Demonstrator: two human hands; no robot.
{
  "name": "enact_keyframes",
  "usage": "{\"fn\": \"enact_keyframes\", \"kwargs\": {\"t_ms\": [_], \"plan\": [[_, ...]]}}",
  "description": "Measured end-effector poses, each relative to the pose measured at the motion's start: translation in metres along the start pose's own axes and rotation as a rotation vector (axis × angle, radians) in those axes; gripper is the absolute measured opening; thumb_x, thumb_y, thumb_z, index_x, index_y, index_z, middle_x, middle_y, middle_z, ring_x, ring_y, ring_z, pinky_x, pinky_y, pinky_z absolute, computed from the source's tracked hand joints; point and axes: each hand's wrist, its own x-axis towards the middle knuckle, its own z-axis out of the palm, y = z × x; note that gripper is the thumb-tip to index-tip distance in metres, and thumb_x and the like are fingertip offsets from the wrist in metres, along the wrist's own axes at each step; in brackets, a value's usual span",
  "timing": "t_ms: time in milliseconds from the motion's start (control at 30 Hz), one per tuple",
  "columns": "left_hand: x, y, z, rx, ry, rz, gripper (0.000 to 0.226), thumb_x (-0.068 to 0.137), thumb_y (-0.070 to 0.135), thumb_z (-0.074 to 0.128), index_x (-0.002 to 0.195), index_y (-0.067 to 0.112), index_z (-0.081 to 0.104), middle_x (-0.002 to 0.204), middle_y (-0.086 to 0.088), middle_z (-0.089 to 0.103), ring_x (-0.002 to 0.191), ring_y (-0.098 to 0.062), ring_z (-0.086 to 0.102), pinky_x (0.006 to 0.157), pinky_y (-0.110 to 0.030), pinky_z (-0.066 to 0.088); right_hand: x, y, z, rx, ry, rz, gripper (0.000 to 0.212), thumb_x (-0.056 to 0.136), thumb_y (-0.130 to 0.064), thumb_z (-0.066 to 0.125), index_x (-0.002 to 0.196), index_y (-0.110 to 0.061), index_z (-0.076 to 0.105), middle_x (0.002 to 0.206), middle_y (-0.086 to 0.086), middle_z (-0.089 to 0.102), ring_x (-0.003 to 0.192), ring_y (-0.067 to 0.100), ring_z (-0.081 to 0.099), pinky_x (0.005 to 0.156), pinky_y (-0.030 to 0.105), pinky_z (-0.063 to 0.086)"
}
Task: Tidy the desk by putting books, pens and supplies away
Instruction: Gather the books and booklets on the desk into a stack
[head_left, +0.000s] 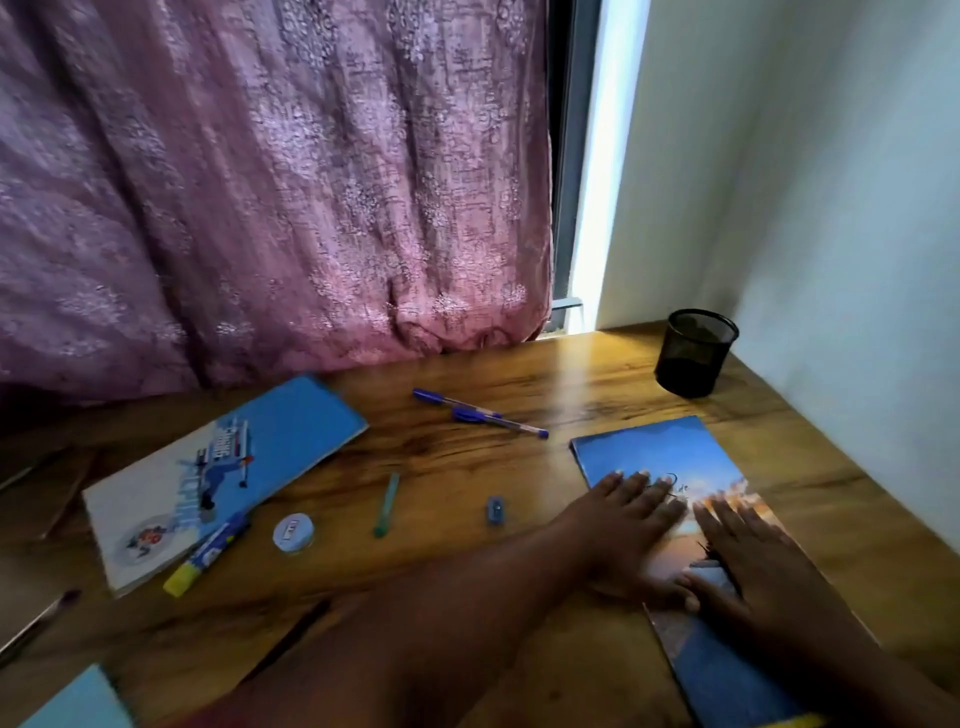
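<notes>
Left hand: the left hand (631, 525) lies flat and wide on the sunset book (670, 467), palm down, fingers spread; it grips nothing.
Right hand: the right hand (753, 556) also lies flat and wide on the same cover, just beside the left one, holding nothing.
Why so placed: I judge that both palms press the book to steady it or to slide it along the surface (519, 374), perhaps to square it near the wall.
Book look: thin, soft cover, blue sky above and orange glow in the middle; it lies flat, at the right side, slightly turned.
Second book: a blue and white book (223, 478) lies flat at the left, well apart, with a glue stick (208, 553) resting partly on its lower edge.
Pens: two blue pens (480, 414) lie touching each other near the middle back, not yet put away.
Pen holder: a dark mesh cup (695, 352) stands upright in the far right corner; it seems empty, probably the place for pens.
Small supplies: a green pen (387, 504), a round tape (293, 532) and a small blue sharpener (495, 510) lie loose between the books.
</notes>
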Motion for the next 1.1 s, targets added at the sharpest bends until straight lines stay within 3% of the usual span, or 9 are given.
{"fn": "enact_keyframes", "kwargs": {"t_ms": [133, 233, 367, 467, 567, 700, 867, 967, 1100], "plan": [[-0.017, -0.009, -0.011, 0.092, 0.002, 0.001, 0.097, 0.084, 0.076, 0.032, 0.153, 0.014, 0.004, 0.161, -0.009, -0.002, 0.148, -0.027, -0.005, 0.114, -0.045, -0.016, 0.006, -0.004, -0.003, 0.033, -0.037, 0.059, 0.109, 0.065, -0.093, 0.013, 0.143, -0.02, 0.037, 0.151, 0.004, 0.03, 0.141, 0.019, 0.021, 0.112, 0.04, 0.024], [-0.059, -0.041, -0.027, 0.022, 0.072, -0.089, 0.085, 0.089, 0.066, 0.04, 0.152, 0.016, 0.012, 0.161, -0.008, 0.005, 0.148, -0.026, 0.001, 0.116, -0.046, -0.011, 0.028, -0.021, -0.012, 0.186, 0.014, 0.193, 0.108, 0.062, -0.093, 0.024, 0.123, -0.011, 0.061, 0.126, 0.014, 0.062, 0.118, 0.031, 0.056, 0.097, 0.044, 0.041], [-0.157, -0.125, -0.048, 0.025, 0.175, -0.262, 0.075, 0.088, 0.058, 0.049, 0.146, 0.014, 0.032, 0.155, -0.015, 0.027, 0.142, -0.031, 0.024, 0.116, -0.049, 0.019, 0.06, -0.132, -0.046, 0.451, 0.19, 0.144, 0.044, 0.077, -0.044, 0.071, 0.109, -0.015, 0.065, 0.105, 0.013, 0.068, 0.089, 0.031, 0.063, 0.077, 0.039, 0.048], [-0.232, -0.196, -0.048, -0.073, 0.289, -0.55, 0.07, 0.08, 0.063, 0.045, 0.13, 0.015, 0.053, 0.134, -0.017, 0.053, 0.123, -0.034, 0.05, 0.099, -0.043, 0.04, 0.09, -0.231, -0.058, 0.617, 0.143, 0.077, 0.014, 0.083, -0.022, 0.07, 0.093, -0.012, 0.068, 0.076, 0.003, 0.066, 0.063, 0.019, 0.059, 0.057, 0.028, 0.039], [-0.298, -0.257, -0.031, -0.135, 0.195, -0.849, 0.075, 0.084, 0.062, 0.047, 0.141, 0.014, 0.039, 0.148, -0.014, 0.039, 0.135, -0.031, 0.037, 0.109, -0.044, 0.033, 0.124, -0.321, -0.056, 0.78, 0.001, 0.113, 0.006, 0.082, -0.011, 0.068, 0.077, -0.007, 0.066, 0.053, 0.0, 0.054, 0.051, 0.018, 0.048, 0.052, 0.027, 0.034], [-0.364, -0.323, 0.002, -0.238, 0.201, -1.023, 0.106, 0.052, 0.094, 0.048, 0.135, 0.028, 0.046, 0.138, -0.009, 0.052, 0.124, -0.03, 0.049, 0.102, -0.047, 0.042, 0.169, -0.404, -0.042, 0.652, -0.052, 0.074, 0.019, 0.08, -0.026, 0.07, 0.088, -0.011, 0.063, 0.08, 0.008, 0.064, 0.08, 0.024, 0.061, 0.065, 0.028, 0.039], [-0.4, -0.357, 0.026, -0.308, 0.088, -1.019, 0.141, 0.027, 0.103, 0.038, 0.148, 0.032, 0.024, 0.157, -0.006, 0.025, 0.141, -0.03, 0.027, 0.116, -0.049, 0.021, 0.211, -0.439, -0.017, 0.487, -0.174, 0.063, 0.069, 0.068, -0.047, 0.079, 0.117, -0.004, 0.057, 0.118, 0.012, 0.062, 0.107, 0.03, 0.06, 0.079, 0.033, 0.046], [-0.404, -0.354, 0.021, -0.356, 0.079, -0.982, 0.13, 0.046, 0.086, 0.065, 0.15, 0.024, 0.018, 0.155, -0.008, 0.028, 0.14, -0.029, 0.029, 0.115, -0.042, 0.023, 0.22, -0.441, -0.004, 0.354, -0.267, -0.006, 0.071, 0.068, -0.05, 0.078, 0.126, -0.014, 0.057, 0.126, 0.001, 0.06, 0.114, 0.021, 0.057, 0.084, 0.03, 0.044], [-0.4, -0.356, 0.012, -0.32, -0.022, -0.975, 0.125, 0.053, 0.08, 0.068, 0.149, 0.02, 0.015, 0.15, -0.013, 0.029, 0.136, -0.035, 0.032, 0.109, -0.048, 0.03, 0.228, -0.443, -0.005, 0.244, -0.332, 0.01, 0.098, 0.05, -0.073, 0.074, 0.132, -0.023, 0.052, 0.134, 0.001, 0.056, 0.117, 0.02, 0.055, 0.095, 0.031, 0.043]]}}
